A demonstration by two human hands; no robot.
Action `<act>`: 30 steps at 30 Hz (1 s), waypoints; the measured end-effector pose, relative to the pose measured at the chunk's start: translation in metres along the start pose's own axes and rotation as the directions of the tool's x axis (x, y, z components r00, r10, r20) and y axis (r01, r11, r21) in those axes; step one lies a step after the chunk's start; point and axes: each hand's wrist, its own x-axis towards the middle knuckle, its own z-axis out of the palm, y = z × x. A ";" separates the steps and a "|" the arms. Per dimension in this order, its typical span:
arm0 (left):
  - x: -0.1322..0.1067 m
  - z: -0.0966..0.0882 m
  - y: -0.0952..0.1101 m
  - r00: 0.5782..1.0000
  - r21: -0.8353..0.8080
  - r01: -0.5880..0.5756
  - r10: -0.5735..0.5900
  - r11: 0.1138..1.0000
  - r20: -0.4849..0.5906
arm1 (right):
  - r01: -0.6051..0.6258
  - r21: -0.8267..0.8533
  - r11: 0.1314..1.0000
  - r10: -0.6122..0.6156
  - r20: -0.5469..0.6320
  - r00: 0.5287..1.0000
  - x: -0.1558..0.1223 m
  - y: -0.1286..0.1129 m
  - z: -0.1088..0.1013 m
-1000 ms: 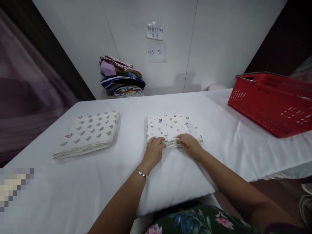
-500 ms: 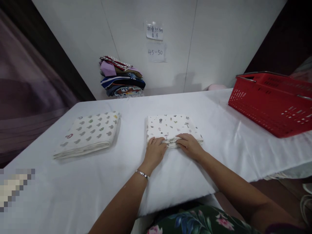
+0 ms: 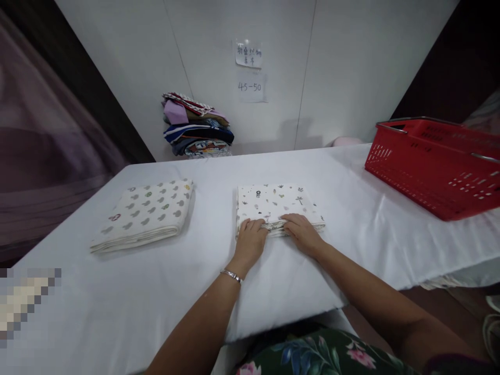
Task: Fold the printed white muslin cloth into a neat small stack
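A white folded cloth (image 3: 279, 200) printed with small plants and figures lies flat at the middle of the table. My left hand (image 3: 251, 237) grips the left part of its near edge, fingers on top. On the right part of that edge, my right hand (image 3: 302, 233) holds the stacked layers, its fingers bent over them. Between the hands several layers show, slightly rumpled. To the left lies a second folded cloth (image 3: 150, 208), white with grey rounded shapes and a few coloured ones; neither hand touches it.
A red plastic basket (image 3: 433, 166) with metal handles stands at the table's right. Against the back wall is a stack of folded fabrics (image 3: 199, 127). White cloth covers the table (image 3: 187, 297). Paper signs (image 3: 252, 86) hang on the wall.
The view has shifted very slightly. Both hands stay at the near edge of the printed cloth, with the right fingers moved a touch to the left.
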 end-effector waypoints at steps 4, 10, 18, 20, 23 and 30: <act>-0.002 -0.001 0.000 0.999 -0.024 -0.033 0.033 0.999 -0.029 | 0.018 0.005 1.000 -0.018 -0.023 1.000 -0.004 -0.002 -0.002; -0.003 0.001 0.001 0.999 -0.034 -0.050 0.050 0.998 -0.016 | 0.049 -0.033 0.998 -0.050 -0.005 0.999 -0.009 -0.001 0.001; -0.004 0.006 -0.002 0.999 -0.037 -0.050 0.050 0.998 -0.006 | 0.023 -0.028 0.999 -0.023 0.025 0.999 -0.009 -0.001 0.001; -0.003 0.005 -0.002 0.999 -0.053 -0.048 0.048 0.997 0.011 | -0.001 -0.015 1.000 0.001 0.040 0.999 -0.010 -0.001 0.001; -0.001 0.001 -0.002 0.999 -0.091 -0.030 0.033 0.995 0.024 | -0.047 -0.015 0.999 0.048 0.049 0.998 -0.011 0.001 0.003; -0.001 0.000 -0.004 0.999 -0.116 -0.037 0.037 0.993 -0.001 | -0.025 -0.076 0.997 0.032 0.083 0.996 -0.024 0.022 -0.018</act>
